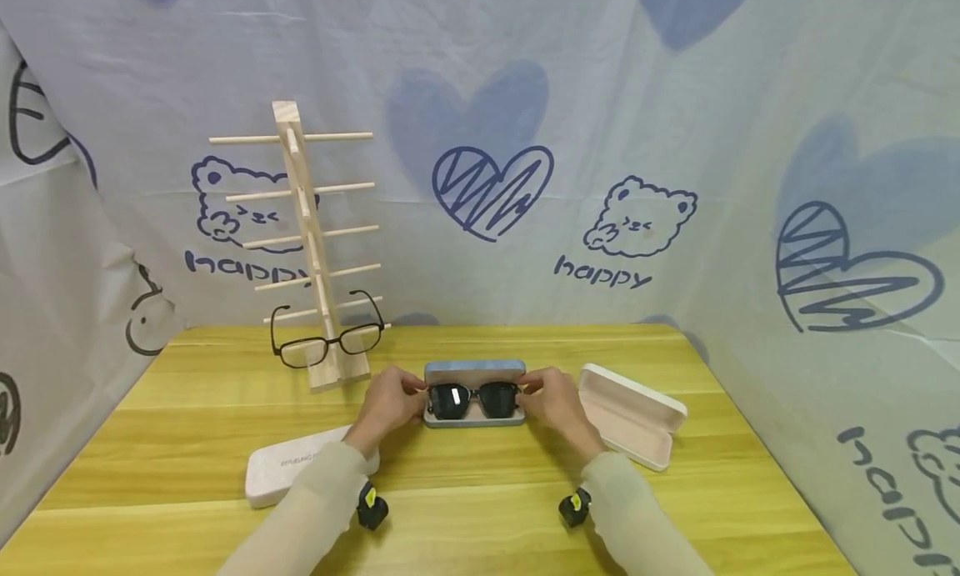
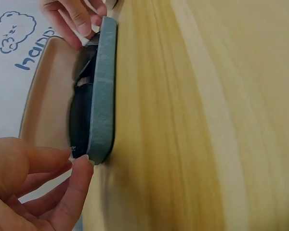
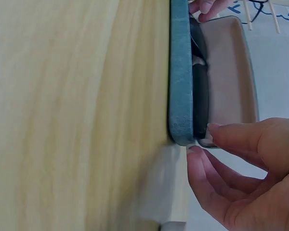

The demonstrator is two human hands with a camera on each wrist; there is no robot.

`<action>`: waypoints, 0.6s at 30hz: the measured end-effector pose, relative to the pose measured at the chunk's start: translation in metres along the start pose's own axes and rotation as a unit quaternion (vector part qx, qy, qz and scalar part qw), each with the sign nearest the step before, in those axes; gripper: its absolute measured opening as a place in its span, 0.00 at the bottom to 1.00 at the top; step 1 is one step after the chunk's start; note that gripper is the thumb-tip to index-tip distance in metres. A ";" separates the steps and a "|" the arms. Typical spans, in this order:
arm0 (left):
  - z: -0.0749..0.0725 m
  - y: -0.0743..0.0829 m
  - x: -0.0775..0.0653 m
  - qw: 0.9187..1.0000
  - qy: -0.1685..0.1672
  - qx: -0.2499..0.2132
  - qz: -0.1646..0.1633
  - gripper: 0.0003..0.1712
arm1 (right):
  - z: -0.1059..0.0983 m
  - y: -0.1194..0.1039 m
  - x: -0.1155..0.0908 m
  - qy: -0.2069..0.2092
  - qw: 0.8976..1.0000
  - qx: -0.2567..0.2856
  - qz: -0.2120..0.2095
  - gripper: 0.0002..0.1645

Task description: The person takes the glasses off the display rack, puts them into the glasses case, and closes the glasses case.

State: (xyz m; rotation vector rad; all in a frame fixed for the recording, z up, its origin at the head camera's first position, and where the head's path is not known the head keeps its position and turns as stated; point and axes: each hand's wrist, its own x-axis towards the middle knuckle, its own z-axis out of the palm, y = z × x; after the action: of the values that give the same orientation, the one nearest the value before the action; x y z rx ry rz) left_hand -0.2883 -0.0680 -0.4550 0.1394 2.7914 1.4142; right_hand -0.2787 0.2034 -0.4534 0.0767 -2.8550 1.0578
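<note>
Black sunglasses [image 1: 474, 400] lie in an open blue-grey glasses case [image 1: 474, 422], lenses facing up and a little above its front rim. My left hand [image 1: 392, 403] is at the left end, thumb and fingers pinching the sunglasses' edge beside the case corner. At the other end, my right hand [image 1: 555, 398] pinches the sunglasses in the same way. In the left wrist view the left thumb [image 2: 50, 159] touches the dark lens end. The right thumb [image 3: 236, 136] meets the other end in the right wrist view. The folded temples are mostly hidden inside the case.
A wooden display rack [image 1: 307, 217] with several pegs stands at the back left, black-framed glasses [image 1: 327, 343] on its lowest part. A closed white case [image 1: 277, 469] lies partly under my left forearm. An open white case [image 1: 630, 418] lies to the right.
</note>
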 end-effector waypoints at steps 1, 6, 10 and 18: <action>-0.002 0.000 0.000 1.000 0.001 0.004 0.005 0.10 | -0.002 0.001 0.000 0.002 1.000 0.001 0.002 0.12; -0.010 0.003 0.000 1.000 0.014 0.010 0.022 0.10 | -0.014 0.000 -0.001 0.032 0.999 0.003 0.009 0.11; -0.012 0.006 0.003 1.000 0.001 -0.026 -0.002 0.19 | -0.021 -0.004 0.001 0.035 0.998 0.036 0.024 0.22; -0.004 0.010 0.005 0.997 -0.052 -0.043 -0.027 0.32 | -0.013 -0.007 0.007 -0.030 0.989 0.124 0.076 0.34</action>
State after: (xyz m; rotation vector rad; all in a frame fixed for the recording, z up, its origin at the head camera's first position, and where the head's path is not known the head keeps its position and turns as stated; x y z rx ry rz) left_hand -0.2932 -0.0650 -0.4441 0.1307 2.6264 1.4688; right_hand -0.2843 0.2066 -0.4384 -0.0961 -2.8018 1.4623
